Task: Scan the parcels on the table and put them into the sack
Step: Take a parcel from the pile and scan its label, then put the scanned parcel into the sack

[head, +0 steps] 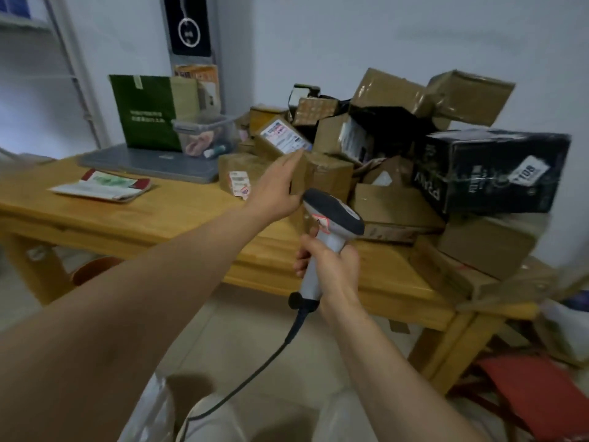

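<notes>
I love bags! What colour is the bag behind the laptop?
The bag is dark green, head view.

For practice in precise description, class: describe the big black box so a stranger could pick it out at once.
Find the wooden table; parcels are heaped on its right half. At the heap's right edge lies the black box, atop brown cartons. Unlike the brown cardboard around it, it is printed black and bears a white tag marked P108.

Cannot read blurred print on white shipping label (284, 137) of tilted brown cardboard parcel (265, 149). Cut off by bottom edge: translucent white plastic sack (148, 409), dark cable (255, 374) of grey handheld scanner (331, 215).
</notes>
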`<move>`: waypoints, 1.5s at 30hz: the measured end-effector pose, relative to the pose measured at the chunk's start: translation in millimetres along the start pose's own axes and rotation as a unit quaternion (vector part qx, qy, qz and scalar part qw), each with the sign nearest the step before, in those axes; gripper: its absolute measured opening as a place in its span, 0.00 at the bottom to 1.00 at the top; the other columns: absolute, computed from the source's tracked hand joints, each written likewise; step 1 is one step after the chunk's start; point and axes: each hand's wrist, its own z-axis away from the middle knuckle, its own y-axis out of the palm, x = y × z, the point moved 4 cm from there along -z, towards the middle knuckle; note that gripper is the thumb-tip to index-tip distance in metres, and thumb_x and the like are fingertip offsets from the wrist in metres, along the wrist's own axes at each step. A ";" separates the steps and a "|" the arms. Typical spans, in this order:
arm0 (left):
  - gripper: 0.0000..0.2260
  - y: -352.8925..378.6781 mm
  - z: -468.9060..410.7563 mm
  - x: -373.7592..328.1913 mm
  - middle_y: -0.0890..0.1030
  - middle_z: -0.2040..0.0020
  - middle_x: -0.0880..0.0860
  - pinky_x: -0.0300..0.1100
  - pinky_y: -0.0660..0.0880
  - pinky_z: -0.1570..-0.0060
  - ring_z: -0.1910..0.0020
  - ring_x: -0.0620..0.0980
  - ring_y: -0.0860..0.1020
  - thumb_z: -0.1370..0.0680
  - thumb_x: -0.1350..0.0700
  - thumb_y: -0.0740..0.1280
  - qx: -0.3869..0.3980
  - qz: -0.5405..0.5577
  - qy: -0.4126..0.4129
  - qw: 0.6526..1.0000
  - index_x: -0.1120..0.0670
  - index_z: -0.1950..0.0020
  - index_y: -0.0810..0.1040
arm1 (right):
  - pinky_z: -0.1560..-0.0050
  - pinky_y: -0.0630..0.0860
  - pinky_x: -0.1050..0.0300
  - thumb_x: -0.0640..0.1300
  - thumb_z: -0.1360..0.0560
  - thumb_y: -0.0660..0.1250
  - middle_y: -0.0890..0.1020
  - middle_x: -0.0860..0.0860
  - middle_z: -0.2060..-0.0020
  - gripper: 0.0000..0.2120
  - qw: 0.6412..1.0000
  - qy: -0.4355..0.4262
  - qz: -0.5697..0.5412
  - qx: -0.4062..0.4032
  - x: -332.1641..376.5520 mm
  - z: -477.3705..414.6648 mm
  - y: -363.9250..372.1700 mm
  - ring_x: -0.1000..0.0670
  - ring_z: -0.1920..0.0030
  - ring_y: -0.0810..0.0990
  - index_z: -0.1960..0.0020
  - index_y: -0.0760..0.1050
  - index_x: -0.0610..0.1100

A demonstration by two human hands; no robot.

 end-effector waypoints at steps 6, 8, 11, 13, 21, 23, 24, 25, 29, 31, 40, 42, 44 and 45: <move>0.32 28.2 -32.5 -13.8 0.58 0.22 0.55 0.44 0.54 0.26 0.23 0.51 0.55 0.21 0.58 0.64 0.092 -0.061 0.060 0.992 0.54 0.21 0.52 | 0.77 0.72 0.63 0.34 0.26 0.68 0.77 0.47 0.75 0.03 0.998 0.006 -0.044 -0.039 4.2 -20.5 -22.2 0.52 0.77 0.75 0.54 0.76 0.40; 0.30 21.3 -32.4 -11.3 0.64 0.26 0.57 0.46 0.59 0.30 0.27 0.54 0.61 0.20 0.52 0.62 0.054 -0.092 0.062 0.992 0.53 0.21 0.53 | 0.77 0.72 0.63 0.34 0.26 0.68 0.78 0.48 0.76 0.03 0.998 0.003 -0.046 -0.046 3.8 -25.1 -25.0 0.53 0.78 0.75 0.54 0.76 0.40; 0.27 1.3 -22.9 -1.6 0.68 0.34 0.57 0.49 0.67 0.41 0.34 0.56 0.66 0.20 0.39 0.56 -0.026 -0.131 0.008 0.991 0.47 0.23 0.60 | 0.77 0.72 0.63 0.35 0.26 0.68 0.77 0.49 0.77 0.03 0.997 0.011 -0.056 -0.048 2.3 -29.4 -24.2 0.53 0.78 0.75 0.54 0.76 0.41; 0.26 -8.2 -12.8 13.3 0.69 0.36 0.57 0.50 0.69 0.43 0.35 0.56 0.67 0.22 0.34 0.54 -0.060 -0.096 -0.085 0.990 0.46 0.28 0.68 | 0.76 0.72 0.62 0.35 0.26 0.68 0.78 0.49 0.77 0.03 0.997 0.017 -0.057 -0.045 0.3 -32.1 -21.4 0.53 0.78 0.75 0.54 0.76 0.41; 0.27 3.8 63.3 84.3 0.66 0.33 0.56 0.50 0.72 0.40 0.39 0.56 0.72 0.26 0.48 0.70 -0.095 0.103 -0.379 0.915 0.55 0.31 0.66 | 0.72 0.73 0.58 0.36 0.26 0.69 0.79 0.48 0.75 0.08 0.998 0.062 -0.013 -0.021 -17.6 -34.3 -12.0 0.52 0.77 0.76 0.63 0.75 0.41; 0.30 4.0 69.7 85.9 0.62 0.30 0.57 0.49 0.68 0.37 0.34 0.56 0.68 0.26 0.50 0.71 -0.115 0.079 -0.356 0.924 0.55 0.29 0.63 | 0.73 0.73 0.59 0.36 0.26 0.69 0.78 0.48 0.76 0.08 0.997 0.073 -0.011 -0.023 -22.2 -33.8 -11.6 0.52 0.77 0.76 0.63 0.75 0.41; 0.31 2.2 67.7 86.5 0.61 0.29 0.57 0.49 0.66 0.35 0.32 0.55 0.65 0.27 0.50 0.71 -0.122 0.064 -0.337 0.931 0.55 0.28 0.61 | 0.73 0.73 0.59 0.36 0.26 0.69 0.79 0.48 0.76 0.07 0.997 0.076 -0.011 -0.024 -24.1 -33.7 -11.1 0.51 0.76 0.76 0.63 0.75 0.40; 0.32 0.2 63.0 87.7 0.60 0.28 0.57 0.50 0.64 0.32 0.29 0.55 0.62 0.26 0.50 0.71 -0.121 0.056 -0.324 0.937 0.55 0.27 0.61 | 0.73 0.73 0.59 0.36 0.26 0.69 0.79 0.47 0.75 0.07 0.997 0.078 -0.008 -0.024 -25.4 -33.5 -10.7 0.51 0.76 0.76 0.62 0.75 0.40; 0.45 2.4 32.6 101.0 0.60 0.24 0.56 0.54 0.58 0.27 0.26 0.57 0.58 0.32 0.39 0.72 -0.024 0.100 -0.318 0.943 0.54 0.22 0.56 | 0.73 0.74 0.60 0.36 0.26 0.69 0.79 0.47 0.73 0.04 0.996 0.086 0.005 -0.016 -25.9 -33.9 -9.1 0.51 0.76 0.77 0.59 0.75 0.39; 0.53 8.8 22.0 104.1 0.56 0.22 0.56 0.56 0.54 0.26 0.24 0.58 0.53 0.38 0.34 0.73 0.070 0.070 -0.300 0.949 0.52 0.21 0.52 | 0.74 0.74 0.60 0.36 0.26 0.68 0.79 0.46 0.73 0.03 0.996 0.087 0.007 -0.011 -24.2 -35.3 -8.5 0.51 0.76 0.77 0.58 0.75 0.39; 0.56 14.0 13.7 118.7 0.56 0.23 0.58 0.57 0.58 0.28 0.26 0.60 0.57 0.37 0.39 0.78 0.186 0.045 -0.294 0.936 0.51 0.21 0.46 | 0.73 0.74 0.59 0.36 0.26 0.69 0.80 0.44 0.70 0.03 0.996 0.094 0.011 0.000 -23.7 -38.7 -11.3 0.50 0.74 0.77 0.57 0.75 0.39; 0.57 9.8 18.0 111.5 0.53 0.23 0.59 0.57 0.57 0.28 0.25 0.61 0.54 0.39 0.35 0.76 0.196 0.030 -0.296 0.935 0.50 0.21 0.46 | 0.73 0.74 0.60 0.36 0.26 0.69 0.81 0.44 0.69 0.03 0.996 0.087 0.007 0.000 -22.1 -40.4 -10.6 0.50 0.74 0.78 0.57 0.75 0.38; 0.55 6.8 25.2 105.2 0.53 0.24 0.59 0.57 0.57 0.28 0.25 0.61 0.54 0.38 0.33 0.72 0.183 0.029 -0.307 0.933 0.50 0.21 0.48 | 0.73 0.75 0.60 0.38 0.26 0.70 0.83 0.44 0.64 0.04 0.997 0.072 0.009 -0.007 -19.9 -43.6 -8.9 0.50 0.71 0.80 0.53 0.76 0.38; 0.51 6.4 30.6 103.0 0.54 0.25 0.59 0.57 0.59 0.28 0.26 0.61 0.56 0.36 0.32 0.70 0.171 0.039 -0.315 0.932 0.50 0.21 0.51 | 0.72 0.76 0.60 0.39 0.26 0.70 0.84 0.44 0.61 0.06 0.998 0.065 0.011 -0.011 -19.1 -45.2 -7.7 0.50 0.69 0.82 0.51 0.76 0.39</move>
